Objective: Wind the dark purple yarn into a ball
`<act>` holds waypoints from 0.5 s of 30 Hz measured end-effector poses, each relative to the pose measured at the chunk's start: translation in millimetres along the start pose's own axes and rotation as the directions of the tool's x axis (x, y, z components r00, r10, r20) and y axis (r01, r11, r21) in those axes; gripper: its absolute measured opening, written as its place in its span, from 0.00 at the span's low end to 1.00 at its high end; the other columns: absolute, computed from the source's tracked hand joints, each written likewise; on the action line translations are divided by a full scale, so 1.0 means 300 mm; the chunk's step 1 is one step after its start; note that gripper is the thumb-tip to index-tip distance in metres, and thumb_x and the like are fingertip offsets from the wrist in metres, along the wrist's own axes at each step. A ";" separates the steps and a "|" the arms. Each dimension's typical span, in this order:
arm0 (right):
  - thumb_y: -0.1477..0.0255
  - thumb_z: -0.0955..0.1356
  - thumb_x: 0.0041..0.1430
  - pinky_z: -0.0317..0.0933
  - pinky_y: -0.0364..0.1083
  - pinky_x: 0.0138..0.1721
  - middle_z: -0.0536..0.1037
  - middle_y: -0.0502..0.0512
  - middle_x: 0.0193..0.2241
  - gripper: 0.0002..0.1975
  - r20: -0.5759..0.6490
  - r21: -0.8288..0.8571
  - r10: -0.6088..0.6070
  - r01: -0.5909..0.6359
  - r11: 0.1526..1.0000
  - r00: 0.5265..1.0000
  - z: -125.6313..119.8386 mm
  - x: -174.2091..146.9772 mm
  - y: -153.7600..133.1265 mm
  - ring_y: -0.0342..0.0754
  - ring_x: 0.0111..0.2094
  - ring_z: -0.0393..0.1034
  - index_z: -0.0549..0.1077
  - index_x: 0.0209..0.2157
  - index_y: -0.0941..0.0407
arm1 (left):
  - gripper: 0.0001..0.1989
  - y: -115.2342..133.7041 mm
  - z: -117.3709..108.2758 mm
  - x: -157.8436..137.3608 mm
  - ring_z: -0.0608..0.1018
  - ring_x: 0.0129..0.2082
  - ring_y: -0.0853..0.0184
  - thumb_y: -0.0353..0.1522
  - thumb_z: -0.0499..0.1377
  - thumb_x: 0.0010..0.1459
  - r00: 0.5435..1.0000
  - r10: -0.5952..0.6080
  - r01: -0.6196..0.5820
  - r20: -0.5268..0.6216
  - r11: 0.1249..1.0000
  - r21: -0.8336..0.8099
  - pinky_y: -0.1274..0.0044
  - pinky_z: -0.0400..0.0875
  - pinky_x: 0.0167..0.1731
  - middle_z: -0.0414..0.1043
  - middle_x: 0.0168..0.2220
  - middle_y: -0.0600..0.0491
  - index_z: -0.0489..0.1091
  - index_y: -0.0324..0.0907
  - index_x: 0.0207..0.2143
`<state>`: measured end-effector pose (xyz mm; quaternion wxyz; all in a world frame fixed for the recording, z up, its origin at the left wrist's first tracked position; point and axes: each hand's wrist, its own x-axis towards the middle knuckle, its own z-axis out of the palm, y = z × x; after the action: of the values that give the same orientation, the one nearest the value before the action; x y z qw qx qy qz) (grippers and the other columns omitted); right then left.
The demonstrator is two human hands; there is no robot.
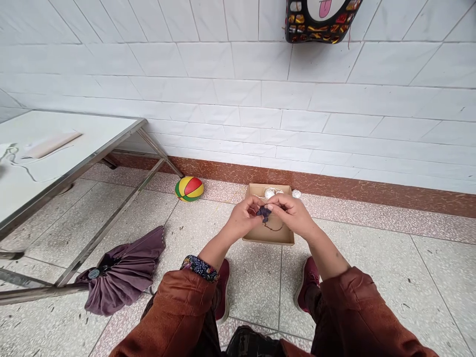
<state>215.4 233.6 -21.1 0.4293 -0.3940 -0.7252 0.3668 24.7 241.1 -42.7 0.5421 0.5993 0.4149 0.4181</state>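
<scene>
My left hand (pixel 243 217) and my right hand (pixel 293 214) meet in front of me, fingertips almost touching. Pinched between them is a small dark purple bunched piece (pixel 264 212), of cloth or yarn; I cannot tell which. A thin brown cord (pixel 274 229) curves below it, and where it begins is hidden. Under my hands, a shallow cardboard box (pixel 269 242) sits on the floor. White balls of yarn or string (pixel 269 193) lie at its far end, partly covered by my fingers.
A small white roll (pixel 296 194) lies beside the box. Left of it is a striped ball (pixel 189 189) near the wall. A folded purple umbrella (pixel 126 275) rests by the metal-legged table (pixel 107 121). A patterned bag (pixel 316 32) hangs on the tiled wall.
</scene>
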 end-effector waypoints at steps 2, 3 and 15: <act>0.66 0.67 0.66 0.61 0.45 0.34 0.76 0.51 0.29 0.08 -0.111 -0.007 0.050 -0.051 0.999 0.993 -0.001 0.005 0.035 0.46 0.31 0.69 0.75 0.34 0.54 | 0.21 0.014 0.005 -0.011 0.72 0.34 0.69 0.25 0.67 0.45 0.995 0.042 -0.037 0.094 0.998 -0.051 0.75 0.65 0.39 0.73 0.34 0.56 0.71 0.44 0.44; 0.66 0.67 0.65 0.60 0.44 0.33 0.75 0.50 0.28 0.08 -0.149 -0.013 0.079 -0.081 0.997 0.986 0.001 0.007 0.055 0.46 0.30 0.68 0.75 0.34 0.54 | 0.27 0.020 0.006 -0.015 0.73 0.35 0.69 0.25 0.67 0.45 0.989 0.058 -0.046 0.136 0.995 -0.093 0.75 0.65 0.40 0.74 0.36 0.56 0.70 0.46 0.50; 0.69 0.64 0.68 0.61 0.45 0.36 0.76 0.51 0.30 0.10 0.071 -0.217 0.025 -0.009 0.976 0.997 0.074 -0.006 0.120 0.48 0.33 0.69 0.72 0.32 0.54 | 0.16 -0.014 -0.022 0.012 0.76 0.38 0.67 0.30 0.70 0.48 0.992 -0.085 0.045 -0.091 0.926 -0.375 0.73 0.69 0.44 0.78 0.40 0.51 0.77 0.42 0.41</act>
<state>204.9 242.7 -61.3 0.3541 -0.4308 -0.7726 0.3035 19.2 246.8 -46.4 0.6369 0.4485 0.3759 0.5020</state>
